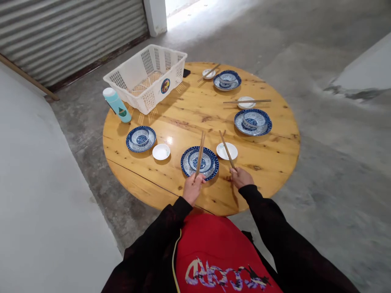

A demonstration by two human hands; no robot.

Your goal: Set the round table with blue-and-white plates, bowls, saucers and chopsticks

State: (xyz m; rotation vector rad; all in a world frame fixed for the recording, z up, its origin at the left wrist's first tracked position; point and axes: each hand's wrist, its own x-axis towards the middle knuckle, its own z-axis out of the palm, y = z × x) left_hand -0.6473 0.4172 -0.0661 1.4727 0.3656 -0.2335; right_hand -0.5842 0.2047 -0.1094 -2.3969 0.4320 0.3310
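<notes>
My left hand (193, 187) is closed around a pair of wooden chopsticks (200, 154), which point away from me above a blue-patterned bowl (205, 162) on a blue-rimmed plate (185, 166). To the right, my right hand (241, 177) grips more chopsticks (227, 149) by their near end. Their far part crosses over a small white dish (232, 151) beside that plate. Whether the right hand holds one stick or two, I cannot tell. Another white dish (161, 151) sits left of the plate, near a second plate (131, 147) with a bowl (140, 136) on it.
A round wooden table (195, 114) carries everything. At its far left stand a white plastic basket (146, 95) and a turquoise bottle (117, 106), with a dark flat object (186, 73) behind. On the right are two more plate-and-bowl settings, with chopsticks (256, 101) across white dishes.
</notes>
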